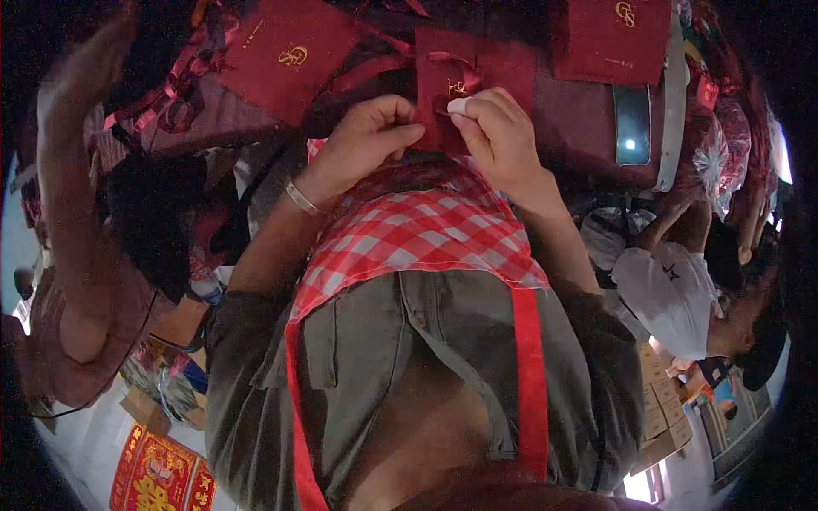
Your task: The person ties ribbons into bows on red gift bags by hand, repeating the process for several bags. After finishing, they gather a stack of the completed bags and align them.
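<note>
A dark red bag (430, 68) with a gold monogram and a red ribbon (452, 58) lies in front of me at the table edge. My left hand (368, 140) is at the bag's left side, thumb and forefinger curled together; what lies between them is hidden. Over the bag's lower right part is my right hand (501, 140), fingers pinched closed. A small white piece (458, 106) shows at its fingertips, and I cannot tell whether it is held or wrapped on a finger. The red checked apron (417, 230) is just below both hands.
More red monogrammed bags lie at the upper left (290, 60) and upper right (609, 43). Loose red ribbons (175, 98) are heaped at left. A dark phone-like slab (632, 123) rests near the table's right edge. People sit on both sides, one in a white shirt (669, 294).
</note>
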Demonstrator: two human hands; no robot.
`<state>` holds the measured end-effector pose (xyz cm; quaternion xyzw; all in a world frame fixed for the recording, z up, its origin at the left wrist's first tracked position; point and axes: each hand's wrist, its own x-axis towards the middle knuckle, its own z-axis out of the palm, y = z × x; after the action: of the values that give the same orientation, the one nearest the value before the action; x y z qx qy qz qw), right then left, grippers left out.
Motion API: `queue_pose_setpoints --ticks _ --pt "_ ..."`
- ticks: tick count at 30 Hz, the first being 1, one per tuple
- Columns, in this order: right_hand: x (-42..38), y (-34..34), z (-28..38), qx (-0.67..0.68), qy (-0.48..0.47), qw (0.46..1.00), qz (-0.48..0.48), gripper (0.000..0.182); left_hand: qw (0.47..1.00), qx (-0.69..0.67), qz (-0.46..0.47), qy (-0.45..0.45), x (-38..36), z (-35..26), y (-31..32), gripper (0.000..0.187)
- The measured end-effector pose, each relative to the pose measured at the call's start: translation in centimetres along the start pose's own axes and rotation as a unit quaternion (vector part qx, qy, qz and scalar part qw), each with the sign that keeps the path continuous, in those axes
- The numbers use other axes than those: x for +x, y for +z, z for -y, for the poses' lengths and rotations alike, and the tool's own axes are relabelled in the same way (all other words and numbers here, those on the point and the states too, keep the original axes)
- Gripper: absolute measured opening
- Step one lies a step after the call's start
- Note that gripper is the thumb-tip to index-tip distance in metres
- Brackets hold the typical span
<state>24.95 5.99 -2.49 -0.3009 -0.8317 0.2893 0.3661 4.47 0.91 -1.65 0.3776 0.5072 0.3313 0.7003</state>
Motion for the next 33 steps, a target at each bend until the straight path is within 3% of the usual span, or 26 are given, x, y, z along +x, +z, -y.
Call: queue_pose_setpoints --ticks 11,20,23,25,27,29,33 --pt "-0.2 0.3 0.0 -0.021 -0.018 1.0 0.011 0.01 1.0 -0.028 -0.002 0.005 0.0 0.2 0.1 0.015" --pt "0.6 0.1 1.2 -0.089 -0.017 0.995 0.041 0.013 0.996 0.083 -0.042 -0.008 -0.5 -0.5 0.5 0.024" --pt "0.9 -0.1 2.1 -0.158 -0.022 0.984 0.082 0.014 0.988 0.142 -0.05 0.029 -0.4 -0.1 0.4 0.026" --pt "1.1 -0.2 2.5 -0.203 -0.026 0.973 0.108 0.014 0.974 0.161 -0.054 0.149 0.0 0.3 0.7 0.025" --pt "1.5 -0.3 3.0 -0.26 -0.05 0.958 0.107 0.013 0.972 0.168 -0.079 0.146 0.0 0.4 0.9 0.026" --pt "2.1 -0.8 2.9 -0.237 -0.019 0.961 0.139 0.012 0.969 0.173 -0.106 0.142 0.0 0.3 1.1 0.027" --pt "3.1 -1.3 2.8 -0.194 0.027 0.96 0.199 0.011 0.91 0.314 -0.141 0.232 0.0 -0.4 1.3 0.029"
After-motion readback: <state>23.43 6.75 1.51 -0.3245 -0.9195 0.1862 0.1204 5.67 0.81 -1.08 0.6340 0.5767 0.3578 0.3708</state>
